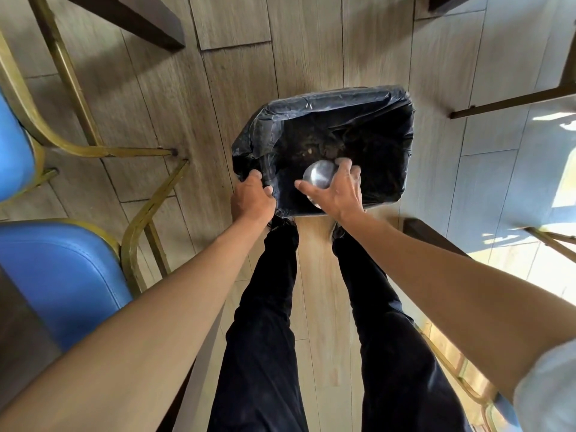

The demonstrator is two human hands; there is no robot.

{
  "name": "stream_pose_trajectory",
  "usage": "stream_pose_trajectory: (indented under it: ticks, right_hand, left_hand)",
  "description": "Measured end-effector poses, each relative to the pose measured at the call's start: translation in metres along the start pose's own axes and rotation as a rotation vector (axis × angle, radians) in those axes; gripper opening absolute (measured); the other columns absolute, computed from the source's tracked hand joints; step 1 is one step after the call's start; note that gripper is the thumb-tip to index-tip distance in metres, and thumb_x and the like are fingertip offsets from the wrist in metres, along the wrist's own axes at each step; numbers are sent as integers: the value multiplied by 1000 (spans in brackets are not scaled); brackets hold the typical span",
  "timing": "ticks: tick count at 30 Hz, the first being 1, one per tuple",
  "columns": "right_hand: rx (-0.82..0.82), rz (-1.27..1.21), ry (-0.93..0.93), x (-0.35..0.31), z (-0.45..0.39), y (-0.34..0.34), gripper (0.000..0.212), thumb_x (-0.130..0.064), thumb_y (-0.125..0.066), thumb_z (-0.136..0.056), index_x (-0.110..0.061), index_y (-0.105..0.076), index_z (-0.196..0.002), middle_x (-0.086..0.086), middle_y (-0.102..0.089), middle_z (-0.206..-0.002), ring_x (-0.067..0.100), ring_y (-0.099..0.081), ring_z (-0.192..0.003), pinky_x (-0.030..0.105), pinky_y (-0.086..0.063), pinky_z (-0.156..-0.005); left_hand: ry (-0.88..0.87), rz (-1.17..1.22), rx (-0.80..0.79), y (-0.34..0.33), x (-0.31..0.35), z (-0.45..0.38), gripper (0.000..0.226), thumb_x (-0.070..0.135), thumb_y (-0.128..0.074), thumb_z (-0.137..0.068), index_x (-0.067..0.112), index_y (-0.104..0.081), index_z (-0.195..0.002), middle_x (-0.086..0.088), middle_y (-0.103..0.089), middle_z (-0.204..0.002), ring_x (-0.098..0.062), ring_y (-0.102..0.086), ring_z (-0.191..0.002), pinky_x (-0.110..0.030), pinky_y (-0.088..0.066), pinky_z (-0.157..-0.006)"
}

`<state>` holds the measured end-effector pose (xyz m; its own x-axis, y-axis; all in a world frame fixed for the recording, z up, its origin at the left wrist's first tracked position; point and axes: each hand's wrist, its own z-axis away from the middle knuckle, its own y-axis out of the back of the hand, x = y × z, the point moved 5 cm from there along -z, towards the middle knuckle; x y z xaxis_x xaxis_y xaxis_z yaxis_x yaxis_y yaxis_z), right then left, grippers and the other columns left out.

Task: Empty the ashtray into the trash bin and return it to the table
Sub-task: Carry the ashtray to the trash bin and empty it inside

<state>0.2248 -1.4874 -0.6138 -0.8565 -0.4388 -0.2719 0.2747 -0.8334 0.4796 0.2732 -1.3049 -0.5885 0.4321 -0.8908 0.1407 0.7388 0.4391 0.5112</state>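
A trash bin lined with a black plastic bag stands on the wooden floor just ahead of my feet. My right hand holds a round shiny metal ashtray over the bin's opening, turned so its smooth underside faces up. My left hand grips the bin's near left rim and the bag edge. Small bits of debris lie on the bag deep inside the bin.
Two blue padded chairs with gold metal frames stand at the left. Dark table legs rise at the top left and at the right. Another gold chair frame is at the lower right. My dark-trousered legs fill the bottom centre.
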Motion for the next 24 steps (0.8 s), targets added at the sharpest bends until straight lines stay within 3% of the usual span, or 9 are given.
stream_pose_trajectory:
  ticks: [2,6,10,14,18,21,24]
  right_hand:
    - [-47,47,4,2,2,-3,104,-62,-84,-69,-12,-35,-144,13,-37,-145,32,-42,-135,43,-47,-108]
    - [13,17,95,-8,-1,3,105,-62,-84,-69,-13,-33,-147,12,-36,-145,30,-40,-136,41,-48,-108]
    - [-74,113,57,-1,0,-2,100,-62,-84,-70,-11,-38,-142,14,-38,-142,31,-39,-135,41,-45,-108]
    - [8,81,113,-3,3,2,104,-59,-83,-72,-8,-31,-146,15,-35,-144,31,-36,-135,41,-44,-110]
    - [-93,133,58,8,3,-1,100,-61,-83,-71,-10,-38,-144,14,-40,-143,30,-40,-135,42,-45,-110]
    - [-27,-65,-63,11,-7,13,100,-71,-76,-69,-15,-44,-145,10,-50,-140,26,-51,-127,44,-50,-107]
    - [-14,-484,-269,16,-21,35,77,-69,-72,-69,-19,-63,-128,4,-68,-120,24,-66,-114,47,-59,-99]
  left_hand:
    - [6,6,-12,-1,-1,0,31,17,-56,-100,10,-52,-130,-15,-61,-121,-33,-60,-112,-34,-43,-78]
    - [-9,-5,7,0,3,2,30,17,-53,-102,10,-51,-131,-15,-61,-117,-33,-60,-109,-33,-41,-75]
    - [-2,0,9,0,3,2,29,15,-53,-101,9,-52,-129,-13,-60,-109,-34,-61,-106,-34,-42,-75]
    - [-8,-3,11,-1,3,3,29,15,-53,-101,9,-52,-130,-15,-62,-114,-33,-61,-107,-33,-41,-75]
    - [-11,-23,0,-1,3,2,30,16,-53,-101,9,-51,-131,-16,-62,-116,-35,-61,-109,-34,-40,-75]
    - [-15,-32,2,0,4,1,30,15,-53,-101,8,-52,-130,-16,-62,-119,-34,-60,-111,-34,-40,-77]
    - [-16,-38,17,0,5,2,28,14,-54,-101,8,-53,-128,-14,-62,-115,-29,-58,-98,-33,-39,-74]
